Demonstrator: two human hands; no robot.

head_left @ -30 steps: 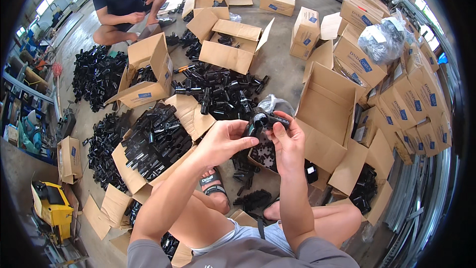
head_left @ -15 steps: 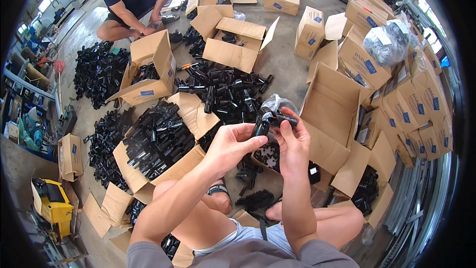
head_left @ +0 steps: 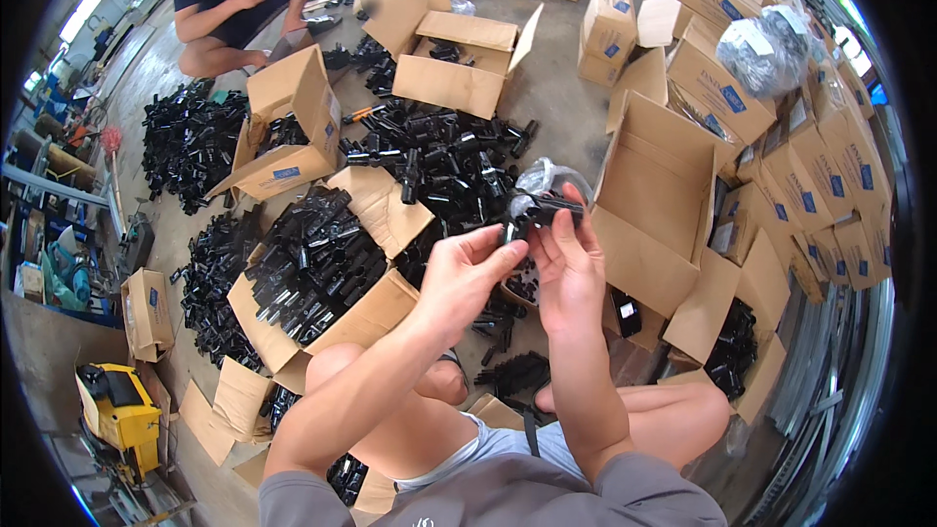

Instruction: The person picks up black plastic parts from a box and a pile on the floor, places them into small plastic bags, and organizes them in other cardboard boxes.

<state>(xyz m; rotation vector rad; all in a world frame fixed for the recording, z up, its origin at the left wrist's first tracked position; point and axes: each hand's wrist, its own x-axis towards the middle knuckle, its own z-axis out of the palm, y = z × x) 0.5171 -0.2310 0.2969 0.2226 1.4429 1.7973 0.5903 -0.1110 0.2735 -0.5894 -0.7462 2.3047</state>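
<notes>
a small black plastic fitting with a short tube end [head_left: 540, 211] sat raised between both hands, above the pile of black plastic parts on the floor [head_left: 439, 161]. the right hand [head_left: 569, 268] pinched it between thumb and fingertips, and the left hand [head_left: 466, 271] gripped its left end with curled fingers. an open brown cardboard box full of black parts [head_left: 317, 278] lay left of the hands, an open cardboard box turned on its side [head_left: 654, 200] right. another person [head_left: 234, 0] crouched far off.
</notes>
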